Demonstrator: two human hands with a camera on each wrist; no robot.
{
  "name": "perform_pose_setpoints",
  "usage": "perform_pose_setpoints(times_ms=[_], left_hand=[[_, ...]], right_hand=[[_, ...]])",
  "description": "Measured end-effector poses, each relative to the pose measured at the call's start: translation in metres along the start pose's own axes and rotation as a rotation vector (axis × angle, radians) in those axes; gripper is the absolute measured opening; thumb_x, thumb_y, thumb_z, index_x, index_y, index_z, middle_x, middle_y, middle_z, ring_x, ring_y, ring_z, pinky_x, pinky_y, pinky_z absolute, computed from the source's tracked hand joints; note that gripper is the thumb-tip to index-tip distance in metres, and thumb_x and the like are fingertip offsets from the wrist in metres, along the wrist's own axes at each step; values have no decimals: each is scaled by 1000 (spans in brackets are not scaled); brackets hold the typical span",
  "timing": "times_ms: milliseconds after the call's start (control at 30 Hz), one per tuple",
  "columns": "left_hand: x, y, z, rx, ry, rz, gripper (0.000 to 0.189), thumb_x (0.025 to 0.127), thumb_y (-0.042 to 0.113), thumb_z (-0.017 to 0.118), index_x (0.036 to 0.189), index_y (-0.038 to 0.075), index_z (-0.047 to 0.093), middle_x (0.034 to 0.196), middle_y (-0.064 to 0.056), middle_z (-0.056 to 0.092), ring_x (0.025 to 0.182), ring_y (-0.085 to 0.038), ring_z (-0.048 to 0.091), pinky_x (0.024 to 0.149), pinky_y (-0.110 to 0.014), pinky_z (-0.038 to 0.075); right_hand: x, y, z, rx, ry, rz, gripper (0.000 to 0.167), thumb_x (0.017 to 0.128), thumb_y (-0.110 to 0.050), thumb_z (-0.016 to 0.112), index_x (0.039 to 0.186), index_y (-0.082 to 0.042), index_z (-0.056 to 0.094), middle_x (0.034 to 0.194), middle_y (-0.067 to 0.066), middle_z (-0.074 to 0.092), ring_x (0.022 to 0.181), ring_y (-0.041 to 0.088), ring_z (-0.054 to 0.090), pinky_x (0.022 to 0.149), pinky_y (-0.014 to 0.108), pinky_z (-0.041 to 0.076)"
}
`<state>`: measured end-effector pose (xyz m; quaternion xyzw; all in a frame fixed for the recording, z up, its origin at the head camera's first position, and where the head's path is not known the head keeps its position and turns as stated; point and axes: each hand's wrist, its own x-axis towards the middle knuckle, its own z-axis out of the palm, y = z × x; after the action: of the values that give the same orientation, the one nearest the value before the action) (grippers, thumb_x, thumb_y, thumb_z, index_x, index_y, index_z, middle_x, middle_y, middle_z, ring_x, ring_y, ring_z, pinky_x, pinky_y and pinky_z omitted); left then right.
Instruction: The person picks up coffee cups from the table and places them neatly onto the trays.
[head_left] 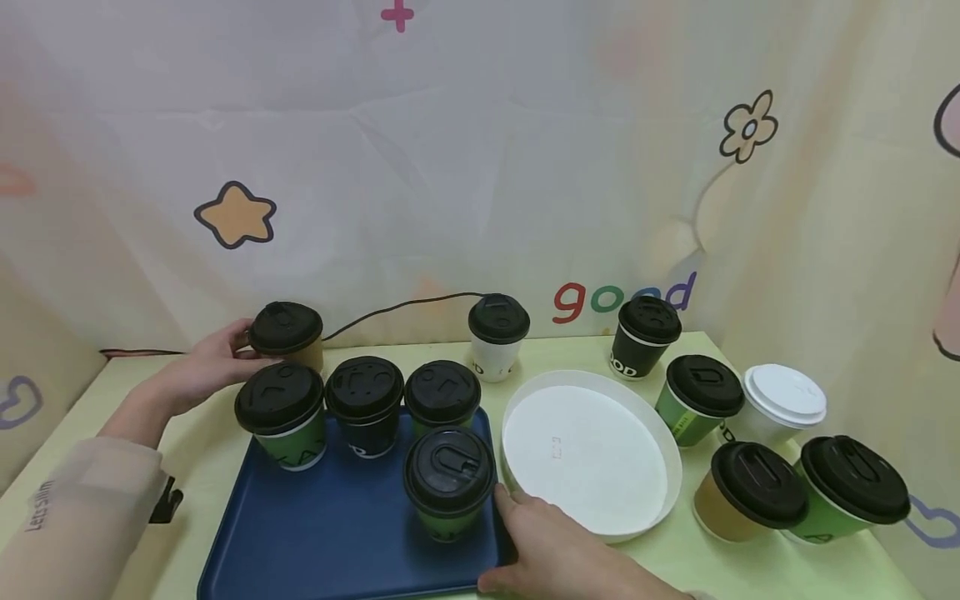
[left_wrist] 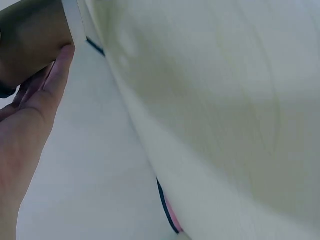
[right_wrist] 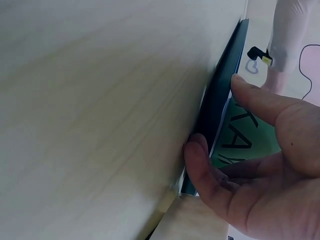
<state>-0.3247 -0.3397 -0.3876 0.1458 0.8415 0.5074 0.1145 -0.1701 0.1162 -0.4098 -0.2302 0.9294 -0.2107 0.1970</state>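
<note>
My left hand (head_left: 217,367) holds a brown paper cup with a black lid (head_left: 287,329) at the back left, just behind the tray; the left wrist view shows the fingers along the cup's brown side (left_wrist: 35,40). With its thumb and fingers, my right hand (head_left: 555,546) grips the right edge of a dark blue tray (head_left: 315,533). In the right wrist view that tray edge (right_wrist: 220,95) runs between thumb and fingers. A green cup with a black lid (head_left: 448,483) stands on the tray beside this hand. Behind it are a black cup (head_left: 367,408) and two more green cups (head_left: 288,417).
A round white tray (head_left: 592,458) lies right of the blue one. Several lidded cups stand around it: white (head_left: 497,337), black (head_left: 643,337), green (head_left: 697,400), white-lidded (head_left: 783,404), brown (head_left: 750,492) and green (head_left: 847,492). A printed cloth (head_left: 465,167) hangs behind the table.
</note>
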Motion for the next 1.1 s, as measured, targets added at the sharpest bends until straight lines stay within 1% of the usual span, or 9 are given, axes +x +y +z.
perform_pose_setpoints(times_ms=[167, 267, 367, 533, 633, 767, 867, 1000, 1100], left_hand=[[-20, 4, -11, 51, 53, -20, 79, 99, 24, 73, 156, -1, 23, 159, -27, 26, 144, -59, 22, 107, -71, 30], [-33, 9, -15, 76, 82, -23, 79, 97, 25, 74, 155, 1, 25, 160, -24, 26, 143, -61, 21, 107, -75, 26], [-47, 11, -21, 129, 117, -25, 76, 98, 26, 74, 154, 4, 28, 158, -19, 31, 143, -58, 25, 109, -63, 35], [-68, 5, -33, 202, 175, -51, 76, 100, 28, 71, 156, 4, 26, 154, -14, 36, 141, -54, 34, 97, -34, 47], [-83, -2, -38, 234, 198, -58, 74, 101, 27, 70, 156, 5, 26, 151, -8, 37, 139, -38, 44, 85, -17, 46], [-104, -10, -43, 252, 197, -57, 69, 100, 24, 71, 154, 9, 30, 149, -3, 37, 123, 4, 48, 81, -13, 45], [-116, -16, -44, 256, 190, -86, 73, 100, 24, 71, 156, 7, 29, 147, 1, 40, 110, 22, 43, 79, -14, 44], [-129, -27, -45, 242, 176, -96, 71, 98, 18, 73, 153, 3, 32, 136, 15, 48, 108, 23, 43, 77, -15, 44], [-137, -35, -44, 203, 144, -22, 58, 94, 4, 74, 143, 14, 43, 126, 25, 54, 110, 17, 48, 77, -16, 46]], right_hand=[[2, 6, 4, -1, 15, -13, 101, 77, -52, 88, 147, 6, 46, 132, 21, 61, 119, 29, 60, 98, 47, 51], [4, 10, 7, -6, 21, -10, 102, 77, -54, 87, 148, 6, 46, 135, 21, 60, 122, 29, 59, 100, 47, 49], [1, 4, 2, 9, 11, 10, 101, 77, -51, 87, 149, 6, 45, 137, 21, 59, 124, 29, 58, 102, 47, 48], [-2, -4, -4, 23, 1, 10, 96, 78, -45, 88, 148, 6, 46, 134, 20, 61, 120, 26, 59, 100, 45, 49], [-2, -4, -4, 23, -2, 7, 94, 79, -44, 88, 148, 5, 47, 133, 19, 61, 119, 25, 60, 99, 45, 50], [-3, -5, -5, 16, 0, 5, 95, 79, -44, 88, 148, 7, 46, 133, 19, 61, 119, 26, 60, 99, 45, 50], [-3, -6, -4, 12, 13, -8, 96, 79, -44, 88, 148, 6, 45, 134, 19, 60, 118, 26, 60, 99, 44, 50], [-2, -8, -3, 13, 19, -9, 97, 79, -44, 88, 149, 8, 44, 138, 22, 57, 120, 30, 59, 99, 46, 50], [-1, -10, -1, 11, 21, -6, 98, 78, -45, 88, 149, 7, 45, 136, 21, 57, 121, 31, 58, 99, 46, 50]])
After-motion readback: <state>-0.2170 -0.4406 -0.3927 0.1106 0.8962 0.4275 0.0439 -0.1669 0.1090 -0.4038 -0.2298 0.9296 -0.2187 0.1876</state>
